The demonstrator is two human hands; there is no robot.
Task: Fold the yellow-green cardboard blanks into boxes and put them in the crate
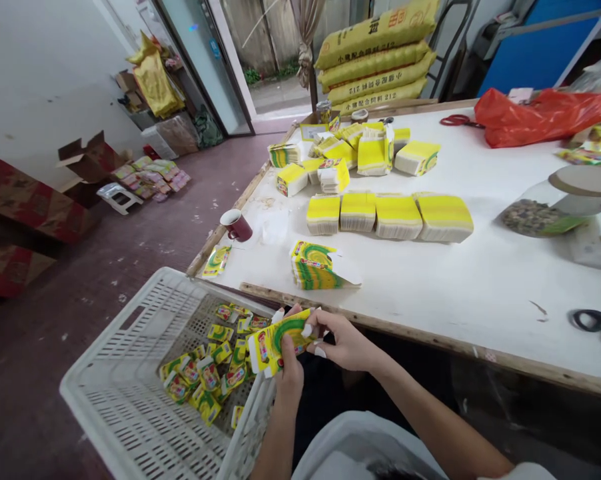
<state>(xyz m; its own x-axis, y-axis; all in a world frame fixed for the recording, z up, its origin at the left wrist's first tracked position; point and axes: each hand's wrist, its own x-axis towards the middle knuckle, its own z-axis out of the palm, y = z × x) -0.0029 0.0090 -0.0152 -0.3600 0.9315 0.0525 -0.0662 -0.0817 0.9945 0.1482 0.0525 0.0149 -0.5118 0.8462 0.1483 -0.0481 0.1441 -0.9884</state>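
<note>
Both my hands hold one small yellow-green carton (275, 341) just below the near table edge, over the corner of a white plastic crate (130, 393). My left hand (290, 373) grips the carton from underneath, fingers closed on it. My right hand (338, 340) pinches its upper right end with thumb and fingers. Several folded cartons (205, 380) of the same print lie in the crate. A small pile of flat carton blanks (316, 267) rests on the white table (480, 280) right in front of me.
Rows of stacked yellow blanks (390, 217) fill the table's middle and far left. A maroon mug (236, 225) stands at the left edge. A red plastic bag (540, 117), scissors (598, 323), yellow sacks (375, 60) and floor boxes (88, 163) surround the area.
</note>
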